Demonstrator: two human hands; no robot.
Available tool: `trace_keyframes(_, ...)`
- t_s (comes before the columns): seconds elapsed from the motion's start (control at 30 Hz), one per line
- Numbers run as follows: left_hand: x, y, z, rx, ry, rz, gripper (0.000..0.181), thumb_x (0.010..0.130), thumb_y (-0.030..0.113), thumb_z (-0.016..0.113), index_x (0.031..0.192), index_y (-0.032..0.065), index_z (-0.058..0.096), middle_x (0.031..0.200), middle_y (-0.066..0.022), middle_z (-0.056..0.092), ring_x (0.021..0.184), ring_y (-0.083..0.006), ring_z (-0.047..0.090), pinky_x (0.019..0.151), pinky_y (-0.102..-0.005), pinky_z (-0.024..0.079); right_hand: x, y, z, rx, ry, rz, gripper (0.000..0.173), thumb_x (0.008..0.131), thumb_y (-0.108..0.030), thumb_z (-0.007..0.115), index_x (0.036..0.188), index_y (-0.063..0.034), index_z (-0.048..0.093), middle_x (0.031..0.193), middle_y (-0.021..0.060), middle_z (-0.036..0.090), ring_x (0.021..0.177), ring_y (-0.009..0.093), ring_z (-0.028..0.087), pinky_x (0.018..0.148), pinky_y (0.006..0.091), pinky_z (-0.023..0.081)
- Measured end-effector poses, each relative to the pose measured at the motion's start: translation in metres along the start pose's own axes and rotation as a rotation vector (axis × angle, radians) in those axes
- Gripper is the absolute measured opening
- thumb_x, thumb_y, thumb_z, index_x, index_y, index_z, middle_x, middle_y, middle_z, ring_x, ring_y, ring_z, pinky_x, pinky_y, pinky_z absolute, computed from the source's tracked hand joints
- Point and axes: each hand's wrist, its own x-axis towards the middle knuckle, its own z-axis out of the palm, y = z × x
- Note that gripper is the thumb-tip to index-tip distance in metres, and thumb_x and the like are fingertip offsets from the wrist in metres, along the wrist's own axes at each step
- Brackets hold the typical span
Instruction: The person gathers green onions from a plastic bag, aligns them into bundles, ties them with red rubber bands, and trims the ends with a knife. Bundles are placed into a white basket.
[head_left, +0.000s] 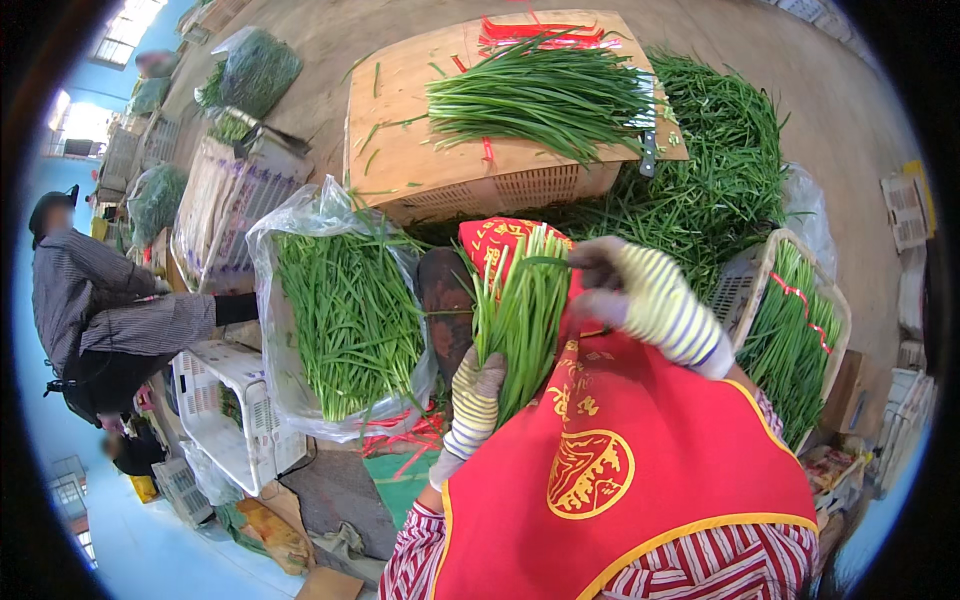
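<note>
My left hand (480, 397), in a striped knit glove, holds a bunch of green garlic chives (529, 315) upright against my red apron (660, 450). My right hand (637, 292), gloved alike, is at the upper right of the bunch, its fingers beside a bent leaf; it is blurred, and its grip cannot be told. Ahead, a larger pile of chives (532, 97) lies across a wooden board (397, 161), over a knife whose black handle (648, 154) sticks out at the near edge. Red ties (540, 34) lie at the board's far side.
To the left stands a plastic-lined crate (262, 375) of loose chives, beside a white crate (255, 442). On the right, a crate (844, 300) holds chives tied with red ribbon. Loose greens (712, 150) are heaped behind it. A seated person (97, 292) is at the far left.
</note>
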Motion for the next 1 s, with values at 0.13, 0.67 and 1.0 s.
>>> trace_keyframes(0.13,-0.005,0.005,0.01,0.154,0.107,0.063,0.038,0.092,0.009,0.052,0.128,0.0001,0.046,0.118,-0.0091,0.058,0.105,-0.0168,0.057,0.093,-0.0297,0.045,0.02,0.003,0.04,-0.114,-0.021,-0.107,0.077,0.072,-0.032,0.072,0.132,0.0015,0.038,0.113,0.0234,0.059,0.105,0.036,0.058,0.091,0.0366,0.045)
trace_keyframes(0.67,0.003,-0.092,-0.099,-0.006,0.205,0.016,0.032,0.092,0.022,0.054,0.118,0.0027,0.053,0.111,-0.0087,0.061,0.096,-0.0167,0.06,0.086,-0.0295,0.048,0.051,0.152,-0.079,-0.445,0.286,0.263,0.025,0.085,-0.023,0.056,0.098,-0.0038,0.064,0.082,0.0122,0.066,0.072,0.024,0.064,0.065,0.0343,0.051)
trace_keyframes(1.0,-0.004,-0.014,-0.021,0.337,0.2,0.074,0.039,0.094,0.025,0.049,0.124,0.0008,0.047,0.109,-0.0112,0.061,0.092,-0.0185,0.062,0.082,-0.0305,0.051,0.016,-0.004,0.012,-0.274,0.085,-0.291,0.048,0.073,-0.031,0.07,0.113,-0.0061,0.058,0.091,0.0141,0.065,0.081,0.029,0.064,0.071,0.0365,0.051)
